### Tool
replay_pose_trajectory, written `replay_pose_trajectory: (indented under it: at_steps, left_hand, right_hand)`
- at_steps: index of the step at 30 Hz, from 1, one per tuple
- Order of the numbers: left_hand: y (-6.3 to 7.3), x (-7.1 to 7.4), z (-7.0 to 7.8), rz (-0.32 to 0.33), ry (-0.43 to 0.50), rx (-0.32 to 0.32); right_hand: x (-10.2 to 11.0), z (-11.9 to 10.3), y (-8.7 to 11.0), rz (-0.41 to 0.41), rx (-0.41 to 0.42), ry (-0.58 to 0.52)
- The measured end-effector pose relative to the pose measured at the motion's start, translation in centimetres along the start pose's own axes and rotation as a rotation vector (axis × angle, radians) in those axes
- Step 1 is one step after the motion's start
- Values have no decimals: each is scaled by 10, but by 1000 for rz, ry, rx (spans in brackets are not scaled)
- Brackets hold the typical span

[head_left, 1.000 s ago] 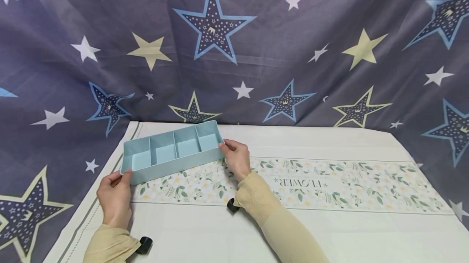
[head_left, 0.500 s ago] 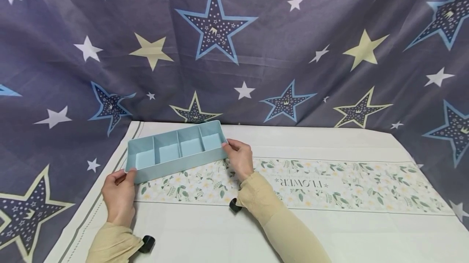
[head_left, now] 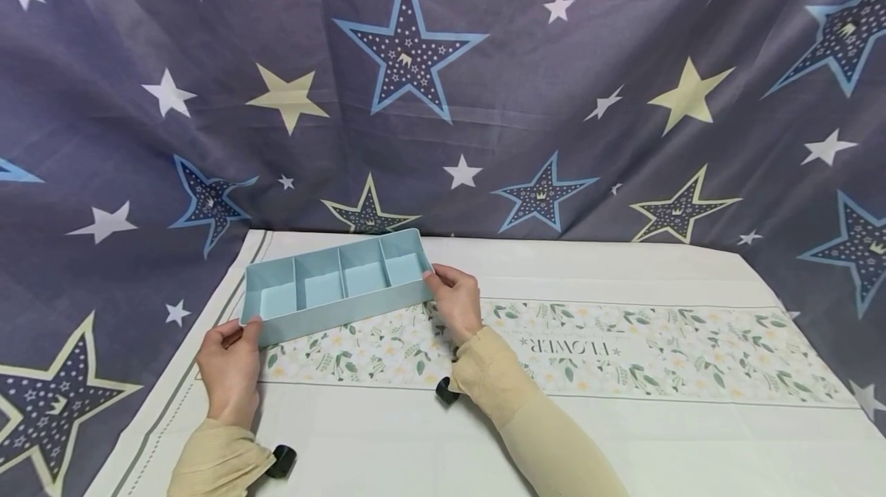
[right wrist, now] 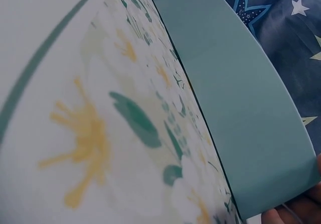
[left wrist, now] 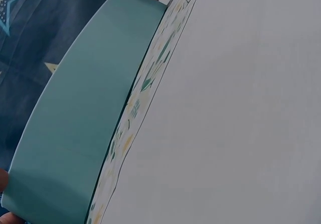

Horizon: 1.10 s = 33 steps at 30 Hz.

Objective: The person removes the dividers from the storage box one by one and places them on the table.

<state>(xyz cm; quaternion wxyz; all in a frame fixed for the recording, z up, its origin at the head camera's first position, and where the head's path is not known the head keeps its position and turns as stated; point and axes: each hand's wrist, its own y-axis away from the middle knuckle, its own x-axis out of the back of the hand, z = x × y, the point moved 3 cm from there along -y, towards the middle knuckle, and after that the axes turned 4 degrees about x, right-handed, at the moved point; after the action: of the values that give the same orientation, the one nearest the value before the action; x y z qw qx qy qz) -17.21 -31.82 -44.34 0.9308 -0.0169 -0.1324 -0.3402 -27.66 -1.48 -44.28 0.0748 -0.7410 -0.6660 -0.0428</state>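
Observation:
A light blue storage box [head_left: 346, 311] with several open compartments in a row lies at the back left of the table, set at a slant with its right end farther back. Nothing shows inside its compartments. My left hand [head_left: 231, 370] pinches the near left corner, thumb over the front wall. At the right end, my right hand [head_left: 457, 303] grips the near corner with its thumb at the rim. Both wrist views show the long outer wall of the box [left wrist: 85, 98], with fingertips [right wrist: 296, 211] at its end.
A white tablecloth [head_left: 388, 435] covers the table, with a floral band [head_left: 678, 351] printed "FLOWER" running across it. Behind the table hangs a dark star-patterned curtain [head_left: 484, 81]. A black strap piece [head_left: 282, 461] sits at the left wrist, another [head_left: 446, 391] at the right.
The box and both hands have shifted slightly to the right in the head view, whose background has shifted a little too. Both hands keep their hold.

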Motion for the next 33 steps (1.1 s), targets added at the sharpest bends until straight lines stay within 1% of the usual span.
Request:
replay_pose_trajectory:
  at_steps: [5, 8, 14, 18, 22, 25, 33]
  left_hand:
    - [0, -4, -1, -22, -24, -8]
    - [1, -6, -1, -38, -43, -1]
    - [4, -10, 0, -56, -41, 6]
    - [7, -13, -1, -64, -47, -11]
    - [10, -16, 1, -66, -34, -21]
    - [12, -19, 2, -70, -24, -22]
    - [13, -23, 5, -79, -35, -19]
  right_hand:
    - [6, 1, 1, 21, 3, 0]
    - [9, 2, 1, 28, 7, 1]
    - [15, 5, 1, 29, -8, 1]
    - [19, 5, 1, 29, -1, 9]
    - [23, 5, 1, 28, 2, -4]
    - [25, 6, 0, 35, 0, -4]
    - [29, 7, -1, 51, 3, 20]
